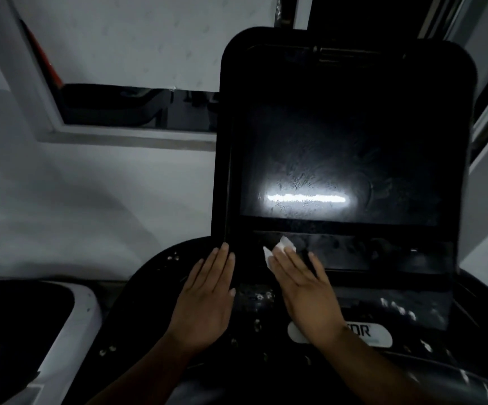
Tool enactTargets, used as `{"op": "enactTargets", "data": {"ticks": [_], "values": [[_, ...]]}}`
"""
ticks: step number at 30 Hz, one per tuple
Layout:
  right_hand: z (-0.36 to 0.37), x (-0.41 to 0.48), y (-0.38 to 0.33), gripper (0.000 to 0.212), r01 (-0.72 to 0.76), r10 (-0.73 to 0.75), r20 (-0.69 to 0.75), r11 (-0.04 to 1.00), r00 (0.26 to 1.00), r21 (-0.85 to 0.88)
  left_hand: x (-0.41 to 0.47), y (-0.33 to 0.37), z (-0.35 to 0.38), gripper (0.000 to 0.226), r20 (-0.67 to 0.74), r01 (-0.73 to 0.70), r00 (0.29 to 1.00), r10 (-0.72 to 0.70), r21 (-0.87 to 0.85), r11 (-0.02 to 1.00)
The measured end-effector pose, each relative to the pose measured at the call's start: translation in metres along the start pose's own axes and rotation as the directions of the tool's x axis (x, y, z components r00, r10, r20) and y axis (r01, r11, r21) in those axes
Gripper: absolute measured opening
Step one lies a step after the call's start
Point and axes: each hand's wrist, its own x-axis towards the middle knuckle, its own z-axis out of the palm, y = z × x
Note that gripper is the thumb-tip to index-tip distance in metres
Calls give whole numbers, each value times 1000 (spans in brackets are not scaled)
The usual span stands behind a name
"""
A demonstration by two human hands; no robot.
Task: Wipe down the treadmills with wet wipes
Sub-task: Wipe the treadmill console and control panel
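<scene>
Just below the screen (339, 171), the right hand (304, 287) presses the wet wipe (280, 248) flat under straight fingers for full contact, while the left hand (207, 293), fingers straight and empty, likely steadies the treadmill console (348, 71) below the screen's left corner.

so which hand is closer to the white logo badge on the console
Right. The right hand, pressing the wet wipe, has its wrist over the left end of the white logo badge; the left hand lies flat further left.

Upright console (345, 135) blocks reach ahead of hands (207, 299)
</scene>
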Motion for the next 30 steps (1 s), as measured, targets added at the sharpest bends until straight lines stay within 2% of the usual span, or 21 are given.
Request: {"op": "enactTargets", "data": {"ticks": [3,5,7,10,13,15,17,19,21,25,26,28,30], "values": [[1,-25,-16,56,12,-18,94,998,995,61,-19,2,2,64,10,-5,1000,6,-23,1000],[6,-47,-27,64,33,-47,193,996,980,78,-32,2,5,63,17,2,1000,-2,-41,999],[9,-55,-35,73,-6,-18,285,996,958,84,-45,0,10,62,34,10,999,-8,-55,998],[17,-36,-61,77,-40,-29,349,981,937,190,-59,-9,17,61,73,16,997,-14,-29,999],[16,-34,-63,68,61,-120,378,985,918,163,-76,-18,19,59,134,57,990,-50,-49,997],[6,-44,-29,66,89,-136,395,987,909,136,-84,-19,20,60,151,113,984,-98,-98,989],[0,-53,2,63,129,-142,343,990,929,61,-93,-16,22,63,177,137,979,-103,-187,973],[0,-43,2,62,179,-199,377,980,905,87,-98,-13,27,70,182,124,980,-77,-261,957],[9,-26,-20,60,198,-263,401,960,877,196,-102,-10,35,82,190,118,980,-64,-291,949],[11,-15,-32,54,234,-319,369,938,873,257,-109,-11,44,120,200,128,978,-60,-348,929],[8,-21,-27,52,236,-314,353,940,882,246,-111,-10,45,118,197,127,979,-57,-364,923],[1,-28,-20,50,217,-285,312,947,906,235,-112,-7,46,90,141,129,987,-81,-375,918],[1,-27,-17,54,97,-185,363,964,913,247,-110,-3,47,65,111,174,983,-143,-358,917]]}}
